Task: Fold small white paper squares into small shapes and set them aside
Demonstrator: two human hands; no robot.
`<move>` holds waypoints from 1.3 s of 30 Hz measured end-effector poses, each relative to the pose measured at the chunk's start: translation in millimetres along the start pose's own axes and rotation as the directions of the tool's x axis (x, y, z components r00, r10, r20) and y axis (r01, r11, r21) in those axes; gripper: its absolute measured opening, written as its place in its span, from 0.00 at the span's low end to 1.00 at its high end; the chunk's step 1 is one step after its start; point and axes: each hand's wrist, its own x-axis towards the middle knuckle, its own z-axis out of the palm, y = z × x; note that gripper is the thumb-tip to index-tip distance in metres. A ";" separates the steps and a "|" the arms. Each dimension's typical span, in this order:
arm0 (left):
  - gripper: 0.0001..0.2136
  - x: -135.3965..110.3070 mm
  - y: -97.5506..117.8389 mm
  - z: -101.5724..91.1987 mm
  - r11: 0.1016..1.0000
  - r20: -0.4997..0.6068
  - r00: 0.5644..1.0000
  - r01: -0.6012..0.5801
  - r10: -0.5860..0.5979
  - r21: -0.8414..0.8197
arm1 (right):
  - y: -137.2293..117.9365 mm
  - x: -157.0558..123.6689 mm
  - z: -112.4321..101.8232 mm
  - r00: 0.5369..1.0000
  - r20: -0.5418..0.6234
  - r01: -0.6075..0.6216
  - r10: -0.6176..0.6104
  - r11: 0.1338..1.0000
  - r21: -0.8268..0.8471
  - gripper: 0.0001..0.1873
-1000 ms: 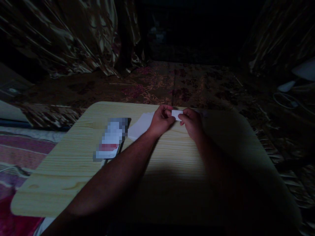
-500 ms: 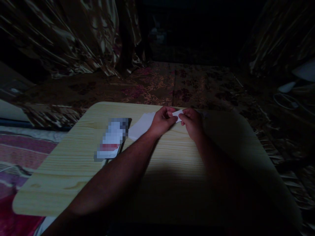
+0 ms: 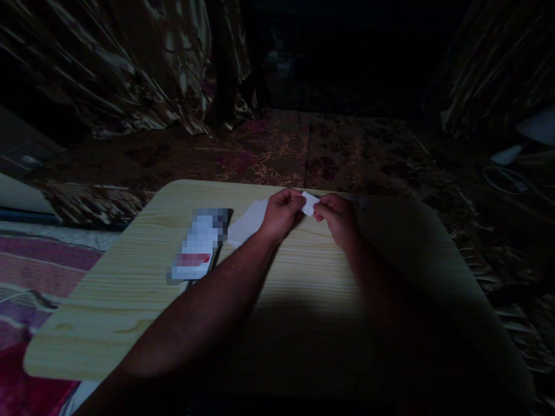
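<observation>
Spanning the dim view, pale wood bench (image 3: 303, 277), blurred flat object (image 3: 199, 245) left of centre, white sheet (image 3: 247, 222) just beside it, left hand (image 3: 281, 214) and right hand (image 3: 338, 219) meeting near far edge, both grips pinched on small white paper piece (image 3: 309, 203), held between the fingertips.

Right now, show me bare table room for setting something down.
Bare: the near-left corner of the table, below the flat item; the strip between the forearms. The right side looks bare but dark. Crowded: far edge, where left hand and right hand pinch a paper scrap beside a sheet.
</observation>
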 end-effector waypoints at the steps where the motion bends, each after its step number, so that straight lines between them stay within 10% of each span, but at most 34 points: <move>1: 0.07 0.7 -0.4 -0.4 1.000 -0.012 1.000 -0.003 0.002 -0.011 | -0.2 0.0 -0.1 1.000 0.001 -0.008 0.007 1.000 0.031 0.08; 39: 0.09 -0.4 -2.1 -3.3 0.993 0.074 0.997 0.007 -0.015 0.114 | 4.0 -0.9 -4.8 0.990 0.127 0.041 -0.056 0.993 0.115 0.16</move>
